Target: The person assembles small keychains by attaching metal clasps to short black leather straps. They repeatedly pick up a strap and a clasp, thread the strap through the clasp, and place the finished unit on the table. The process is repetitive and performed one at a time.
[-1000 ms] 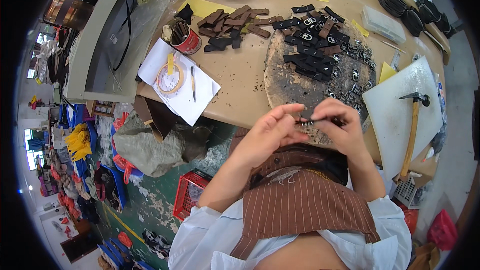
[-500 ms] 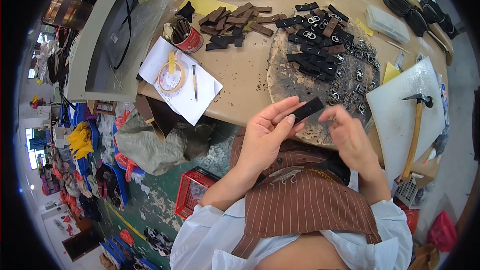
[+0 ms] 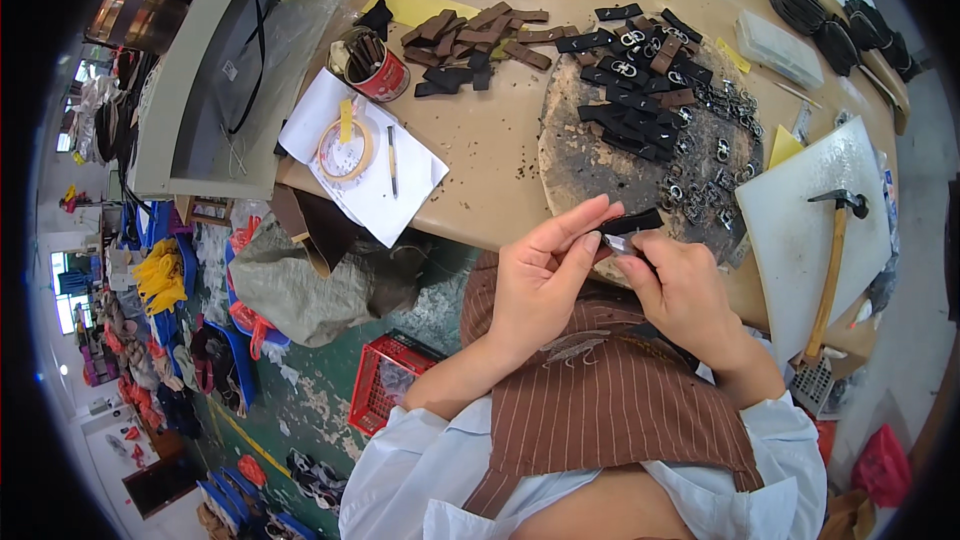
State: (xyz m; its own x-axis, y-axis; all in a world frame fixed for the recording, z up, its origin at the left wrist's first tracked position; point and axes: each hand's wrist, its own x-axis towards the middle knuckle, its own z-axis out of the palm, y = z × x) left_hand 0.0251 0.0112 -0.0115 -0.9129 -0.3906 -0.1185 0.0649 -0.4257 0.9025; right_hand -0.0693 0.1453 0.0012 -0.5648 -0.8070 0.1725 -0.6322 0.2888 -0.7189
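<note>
A short black strap [image 3: 632, 223] lies between my two hands, above the near edge of the round worn board [image 3: 590, 180]. My left hand [image 3: 545, 285] pinches its left end between thumb and fingers. At the other end, my right hand [image 3: 690, 290] is closed on the strap, thumb toward the left thumb. A small shiny grey piece [image 3: 618, 242] shows between the thumbs; its kind I cannot make out. On the board, several black straps [image 3: 630, 120] are heaped, some with metal clasps [image 3: 624, 69]. Loose metal clasps [image 3: 700, 200] are scattered nearer my right hand.
Left on the table are brown straps [image 3: 480, 30], a red tin [image 3: 385, 80], and white paper [image 3: 410, 180] with a tape roll [image 3: 328, 162] and a pen [image 3: 391, 155]. A hammer [image 3: 828, 280] rests on a white slab [image 3: 780, 210] at right. A red crate [image 3: 375, 390] stands below.
My right hand has moved left and closed on the strap, where it was apart and blurred before. A shiny grey piece now shows between the thumbs.
</note>
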